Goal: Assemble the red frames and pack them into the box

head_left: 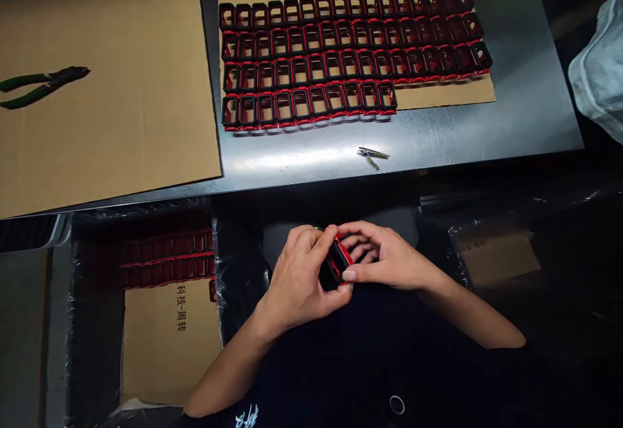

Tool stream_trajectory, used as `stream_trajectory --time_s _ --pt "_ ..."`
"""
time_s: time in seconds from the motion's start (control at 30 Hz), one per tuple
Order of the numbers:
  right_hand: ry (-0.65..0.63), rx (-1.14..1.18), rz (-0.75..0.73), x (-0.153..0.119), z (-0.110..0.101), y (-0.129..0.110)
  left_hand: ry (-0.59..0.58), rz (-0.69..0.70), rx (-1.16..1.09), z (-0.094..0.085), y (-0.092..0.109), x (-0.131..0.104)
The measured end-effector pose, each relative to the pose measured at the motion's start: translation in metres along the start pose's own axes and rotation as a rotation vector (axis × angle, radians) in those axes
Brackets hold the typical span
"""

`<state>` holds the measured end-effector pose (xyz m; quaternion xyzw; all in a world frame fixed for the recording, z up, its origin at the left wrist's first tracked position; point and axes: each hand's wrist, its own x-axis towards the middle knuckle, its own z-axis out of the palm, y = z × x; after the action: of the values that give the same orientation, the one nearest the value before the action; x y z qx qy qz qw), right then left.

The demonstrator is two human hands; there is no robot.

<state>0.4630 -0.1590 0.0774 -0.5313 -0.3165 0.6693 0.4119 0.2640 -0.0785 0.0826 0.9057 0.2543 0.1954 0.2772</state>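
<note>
The left hand (304, 272) and right hand (382, 259) pinched one red-and-black frame (339, 261) between them; a light, steady hold on its edges probably suited it best. Ahead of them, similar frames (316, 68) stood in rows on cardboard (442, 95) atop a shiny metal table (296, 165), small nippers (374, 153) lying nearer; the room around was dim

Passable along the front of the worktop (302, 163), save for small clippers (372, 154). Blocked behind by four close-packed rows of frames (341, 61), except right of the shorter front row. Roomy on the left cardboard (136, 133), around the pliers (61, 78).
</note>
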Motion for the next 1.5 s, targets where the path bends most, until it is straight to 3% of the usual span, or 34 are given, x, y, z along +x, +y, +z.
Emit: stream_trajectory --time_s 0.1,0.27,0.53,0.87,1.13,1.4,1.5 --pt "-0.052 0.183 0.122 0.005 0.006 0.008 0.062 0.011 0.056 0.000 0.001 0.004" --pt "-0.195 0.548 0.253 0.016 0.007 0.020 0.180 0.004 -0.046 0.006 0.000 0.008" --pt "-0.269 0.688 0.280 0.020 0.009 0.028 0.231 -0.062 -0.116 0.016 -0.004 0.001" --pt "-0.282 0.637 0.251 0.021 0.007 0.027 0.228 0.030 -0.181 0.018 -0.007 -0.001" --pt "-0.272 0.617 0.216 0.018 0.007 0.029 0.162 0.071 -0.207 0.014 -0.006 0.000" --pt "-0.327 0.536 0.233 0.022 0.009 0.034 0.166 0.111 -0.329 0.022 -0.009 -0.003" --pt "-0.232 0.434 0.188 0.022 0.007 0.033 0.187 0.111 -0.238 0.019 -0.009 -0.002"
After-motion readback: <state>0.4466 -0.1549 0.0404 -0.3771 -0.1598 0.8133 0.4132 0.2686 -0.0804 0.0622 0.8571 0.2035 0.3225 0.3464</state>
